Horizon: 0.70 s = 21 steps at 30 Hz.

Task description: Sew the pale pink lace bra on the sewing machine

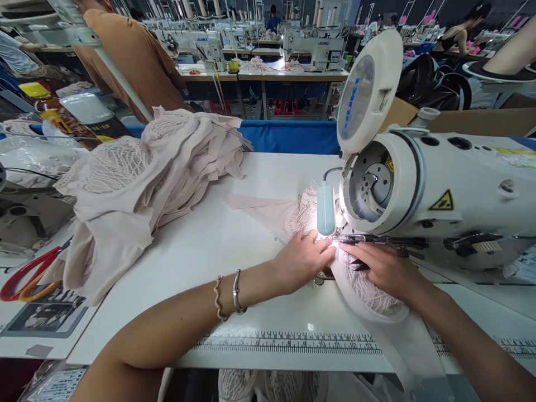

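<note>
Printed black ruler markings (288, 341) run along the near edge of the white sewing table (201, 251), at six o'clock from where we work. Above them our left hand (304, 259), two bracelets (228, 293) on its wrist, lies palm down with fingers nearly flat, pressing the beige lace piece (368, 293) against the table just beside the needle area. Our right hand (383, 268), at three o'clock from the left, rests on the same lace with fingers curled loosely; dark snips (377, 240) lie along its fingertips, but we cannot tell whether it grips them. The lace spreads under both hands and toward five o'clock, off the table's edge. Just beyond the hands a small lamp (325, 209) shines down, fixed to the white sewing machine (439, 184) at two o'clock, its end cover (368, 92) swung open. At ten o'clock a pile of beige lace garments (146, 173) sits on the table, red-handled scissors (27, 276) at nine. Far off at twelve, a person in a brown shirt (129, 56) stands among rows of machines.
</note>
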Available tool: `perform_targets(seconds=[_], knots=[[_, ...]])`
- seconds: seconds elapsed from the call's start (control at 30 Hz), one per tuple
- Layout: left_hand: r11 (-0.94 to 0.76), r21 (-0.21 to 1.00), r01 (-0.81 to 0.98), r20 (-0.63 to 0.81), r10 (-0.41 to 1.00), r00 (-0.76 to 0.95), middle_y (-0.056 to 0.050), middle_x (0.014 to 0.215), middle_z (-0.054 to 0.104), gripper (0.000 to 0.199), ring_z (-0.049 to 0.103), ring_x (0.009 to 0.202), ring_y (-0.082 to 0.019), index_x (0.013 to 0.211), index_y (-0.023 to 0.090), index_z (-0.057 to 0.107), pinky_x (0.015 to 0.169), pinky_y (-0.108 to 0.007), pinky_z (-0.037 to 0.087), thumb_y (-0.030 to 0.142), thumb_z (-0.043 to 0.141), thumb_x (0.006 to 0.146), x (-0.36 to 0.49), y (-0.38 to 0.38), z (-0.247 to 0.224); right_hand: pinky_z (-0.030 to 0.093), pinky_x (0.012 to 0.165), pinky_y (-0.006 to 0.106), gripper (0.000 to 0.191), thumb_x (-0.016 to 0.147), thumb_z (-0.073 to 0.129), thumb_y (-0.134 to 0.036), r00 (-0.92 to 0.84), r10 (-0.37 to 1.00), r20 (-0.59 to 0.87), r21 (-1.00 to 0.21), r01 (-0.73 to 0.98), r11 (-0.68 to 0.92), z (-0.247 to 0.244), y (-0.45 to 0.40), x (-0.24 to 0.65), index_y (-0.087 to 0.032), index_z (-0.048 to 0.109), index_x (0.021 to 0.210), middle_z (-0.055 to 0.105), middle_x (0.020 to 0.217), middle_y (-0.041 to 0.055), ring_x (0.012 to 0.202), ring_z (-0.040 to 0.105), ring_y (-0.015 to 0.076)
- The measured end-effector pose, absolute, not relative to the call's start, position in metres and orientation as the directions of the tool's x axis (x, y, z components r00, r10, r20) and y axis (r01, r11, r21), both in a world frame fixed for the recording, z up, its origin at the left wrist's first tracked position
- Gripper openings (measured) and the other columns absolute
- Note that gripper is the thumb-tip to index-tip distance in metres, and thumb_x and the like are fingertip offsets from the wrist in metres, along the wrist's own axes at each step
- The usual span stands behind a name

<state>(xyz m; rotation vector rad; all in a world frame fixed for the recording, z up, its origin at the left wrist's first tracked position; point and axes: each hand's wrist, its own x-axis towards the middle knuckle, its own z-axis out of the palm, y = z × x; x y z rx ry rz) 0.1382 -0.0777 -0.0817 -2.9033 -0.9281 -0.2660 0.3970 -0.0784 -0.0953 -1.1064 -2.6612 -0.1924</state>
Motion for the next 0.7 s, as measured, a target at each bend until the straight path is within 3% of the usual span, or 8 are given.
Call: perform_targets(seconds=[0.23,0.43,0.7], knots=[[-0.810,-0.022,0.586,0.185,0.572,0.799,-0.009,0.115,0.067,0.031,0.055,0.078,-0.019,0.108,0.014,0.058,0.066,-0.032,0.034,-0.005,0.052,0.084,0.137,-0.073,-0.082,0.051,0.079,0.026,0.071,0.076,0.038,0.004,-0.668,0.662,0.338,0.051,0.716,0.696,-0.106,-0.080,0.398,-0.028,0.062,0.136,0.072,0.092,0.0008,0.088,0.067,0.0173],[-0.815,0.031,0.579,0.168,0.575,0.801,-0.009,0.114,0.067,0.021,0.056,0.078,-0.018,0.102,0.015,0.059,0.066,-0.033,0.032,0.002,0.045,0.094,0.136,-0.068,-0.080,0.051,0.072,0.026,0.070,0.074,0.040,0.004,-0.662,0.668,0.340,0.080,0.728,0.681,-0.107,-0.081,0.397,-0.029,0.065,0.131,0.073,0.089,0.0001,0.084,0.067,0.0177],[-0.813,0.079,0.577,0.198,0.580,0.791,-0.008,0.108,0.069,0.029,0.057,0.081,-0.019,0.111,0.017,0.061,0.074,-0.034,0.034,0.002,0.040,0.099,0.131,-0.060,-0.087,0.052,0.077,0.027,0.062,0.079,0.041,0.001,-0.659,0.676,0.330,0.056,0.729,0.683,-0.100,-0.081,0.393,-0.027,0.067,0.128,0.072,0.087,0.0015,0.085,0.068,0.0183]])
